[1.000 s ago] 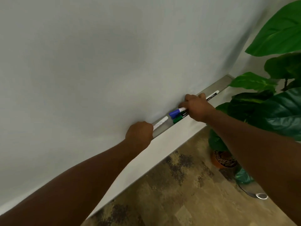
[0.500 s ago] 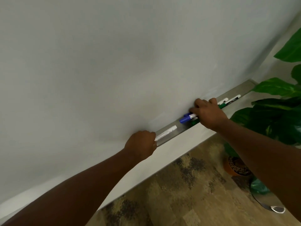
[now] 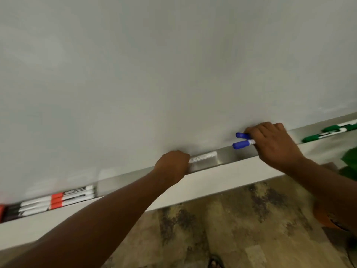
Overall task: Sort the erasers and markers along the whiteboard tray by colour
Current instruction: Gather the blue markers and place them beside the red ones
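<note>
A long metal tray [image 3: 228, 158] runs under the whiteboard [image 3: 154, 64]. My right hand [image 3: 272, 145] is closed around two blue-capped markers [image 3: 241, 144], whose caps stick out to the left just above the tray. My left hand [image 3: 172, 166] is closed on a white marker [image 3: 202, 157] that lies in the tray; its cap end is hidden in my fist. Green markers [image 3: 328, 133] lie in the tray at the far right. Red-capped markers [image 3: 58, 201] and black-capped markers [image 3: 14, 209] lie side by side at the far left.
A bare stretch of tray lies between my left hand and the red markers. Below the white wall is a mottled brown floor [image 3: 231, 229]. Green plant leaves [image 3: 349, 163] and an orange pot [image 3: 328, 217] sit at the right edge.
The view has swung left, bringing the red and black markers into sight. My right hand has left the green markers behind and now holds two blue ones, nearer my left hand.
</note>
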